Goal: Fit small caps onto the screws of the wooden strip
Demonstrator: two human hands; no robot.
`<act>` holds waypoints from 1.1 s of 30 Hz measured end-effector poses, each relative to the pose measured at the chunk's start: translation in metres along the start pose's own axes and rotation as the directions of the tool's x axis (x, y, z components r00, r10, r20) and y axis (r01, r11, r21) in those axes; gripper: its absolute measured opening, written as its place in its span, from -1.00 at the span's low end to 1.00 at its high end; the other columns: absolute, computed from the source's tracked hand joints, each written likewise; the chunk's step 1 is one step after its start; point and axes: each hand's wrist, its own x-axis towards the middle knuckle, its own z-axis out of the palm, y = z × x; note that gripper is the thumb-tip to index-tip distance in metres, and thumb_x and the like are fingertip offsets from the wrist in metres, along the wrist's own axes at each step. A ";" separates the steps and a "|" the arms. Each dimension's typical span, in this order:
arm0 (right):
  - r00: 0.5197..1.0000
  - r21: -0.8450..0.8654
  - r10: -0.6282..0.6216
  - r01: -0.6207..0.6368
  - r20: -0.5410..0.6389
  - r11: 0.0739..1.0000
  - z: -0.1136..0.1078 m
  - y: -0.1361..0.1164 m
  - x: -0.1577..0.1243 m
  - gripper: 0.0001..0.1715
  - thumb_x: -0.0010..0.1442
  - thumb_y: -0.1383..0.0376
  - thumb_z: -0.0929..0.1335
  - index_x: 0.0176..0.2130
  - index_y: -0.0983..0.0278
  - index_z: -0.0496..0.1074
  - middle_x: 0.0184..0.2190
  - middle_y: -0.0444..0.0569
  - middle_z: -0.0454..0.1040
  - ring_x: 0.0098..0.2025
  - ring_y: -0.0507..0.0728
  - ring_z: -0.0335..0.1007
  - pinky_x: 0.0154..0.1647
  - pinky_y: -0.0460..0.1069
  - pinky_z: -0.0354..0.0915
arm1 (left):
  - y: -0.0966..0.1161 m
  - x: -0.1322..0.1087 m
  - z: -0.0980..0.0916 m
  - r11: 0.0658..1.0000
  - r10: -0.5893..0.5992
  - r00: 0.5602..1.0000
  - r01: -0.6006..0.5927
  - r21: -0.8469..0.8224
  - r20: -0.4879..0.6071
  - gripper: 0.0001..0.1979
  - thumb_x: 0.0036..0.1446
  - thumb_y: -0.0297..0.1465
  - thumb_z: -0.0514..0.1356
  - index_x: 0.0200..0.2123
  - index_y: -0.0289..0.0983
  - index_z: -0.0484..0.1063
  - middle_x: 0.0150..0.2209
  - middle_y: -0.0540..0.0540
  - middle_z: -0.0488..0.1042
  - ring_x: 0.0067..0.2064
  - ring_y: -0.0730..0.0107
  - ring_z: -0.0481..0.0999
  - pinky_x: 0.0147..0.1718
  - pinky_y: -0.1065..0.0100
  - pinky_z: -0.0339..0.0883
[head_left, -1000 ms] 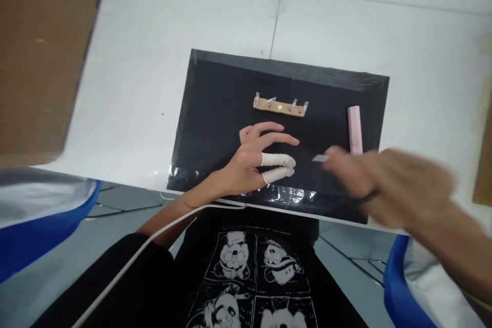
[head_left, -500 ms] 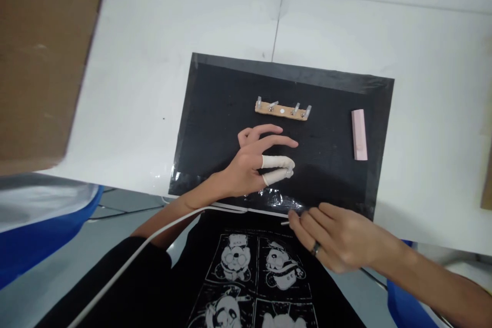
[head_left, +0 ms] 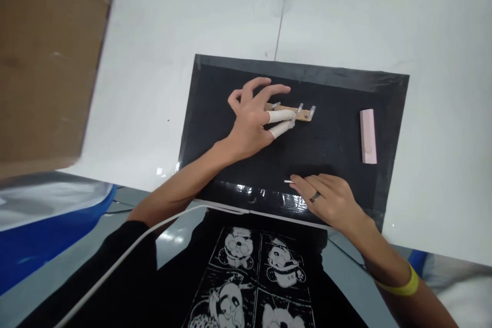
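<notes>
My left hand, with white finger cots on the thumb and index finger, is over the tan strip. Those two covered fingertips are pinched around a small translucent piece, mostly hidden, at the strip's near edge; I cannot tell whether it touches the strip. The other fingers are spread. Upright clear plastic tabs stand along the strip, and its left end is hidden by my hand. Closer to me, my right hand is closed on a thin white stick, of which only a short tip shows.
A black mat covers part of the white table. On its right side lies a pink block. A large brown cardboard box stands at the left. A white cable crosses over my left forearm.
My left hand has moved away from me, from the near part of the mat to the strip, still pinching the translucent piece. My right hand has risen over the mat's near edge with the stick.
</notes>
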 end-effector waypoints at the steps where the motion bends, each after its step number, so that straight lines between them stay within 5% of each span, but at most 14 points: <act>1: 1.000 0.011 0.011 -0.011 -0.009 1.000 0.001 0.000 -0.001 -0.88 0.33 0.50 0.41 -0.10 0.49 0.48 -0.47 -0.07 0.51 -0.48 0.04 0.37 -0.46 0.03 0.23 | 0.000 0.002 0.002 1.000 -0.004 1.000 0.004 0.012 0.016 -0.88 0.30 -0.23 0.28 -0.21 0.01 0.67 0.21 -0.06 0.50 0.34 -0.16 0.26 0.14 -0.21 0.00; 14: 0.997 0.059 0.065 -0.063 -0.043 0.996 0.007 0.001 -0.004 -0.90 0.34 0.48 0.40 -0.11 0.49 0.50 -0.50 -0.07 0.48 -0.51 0.05 0.33 -0.48 0.04 0.18 | -0.007 0.017 0.009 0.997 -0.058 0.994 0.053 0.064 0.092 -0.81 0.33 -0.25 0.23 -0.12 -0.05 0.66 0.27 -0.12 0.43 0.37 -0.28 0.16 0.20 -0.29 -0.12; 33: 0.994 0.063 0.083 -0.079 -0.072 0.995 0.008 0.001 -0.002 -0.91 0.37 0.47 0.37 -0.14 0.46 0.51 -0.52 -0.11 0.42 -0.50 0.04 0.29 -0.46 0.02 0.19 | -0.010 0.018 0.014 0.997 -0.079 0.996 0.078 0.030 0.042 -0.81 0.31 -0.17 0.27 -0.19 -0.06 0.69 0.21 -0.09 0.49 0.35 -0.15 0.22 0.21 -0.17 -0.11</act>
